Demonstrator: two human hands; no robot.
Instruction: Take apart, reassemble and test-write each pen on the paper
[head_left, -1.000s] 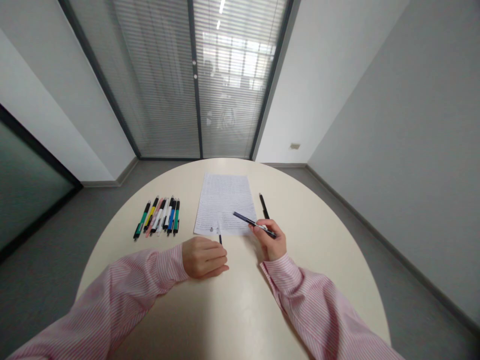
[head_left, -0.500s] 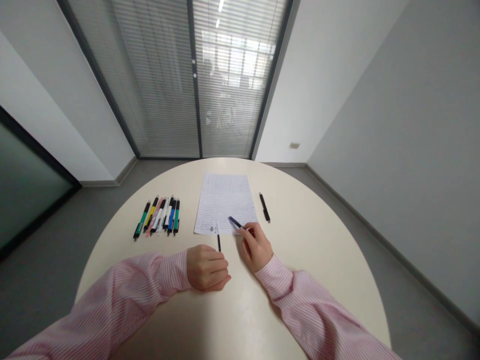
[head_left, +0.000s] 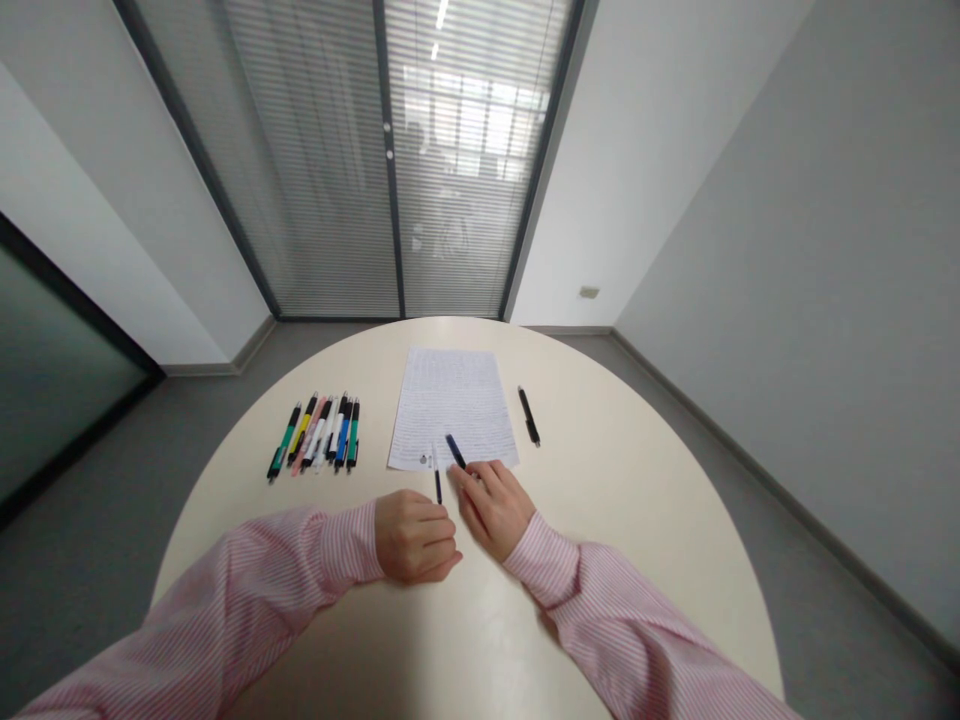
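My left hand (head_left: 416,537) rests on the table in a loose fist, and what it holds, if anything, is hidden. Just above its knuckles a thin pen refill (head_left: 438,486), dark at its near end, reaches onto the bottom edge of a written sheet of paper (head_left: 454,400). Small pen parts (head_left: 424,460) lie beside it on the paper. My right hand (head_left: 491,505) has its fingers closed on a dark blue pen barrel (head_left: 455,450), whose far end points up and left over the paper.
A row of several colored pens (head_left: 319,433) lies on the left of the round table (head_left: 630,480). To the right of the paper is a single black pen (head_left: 529,416). Behind the table stands a glass partition with blinds (head_left: 322,200).
My right hand has shifted slightly left and toward me. The pen barrel in it has swung to a steeper angle and sits closer to the refill. My left hand has hardly moved.
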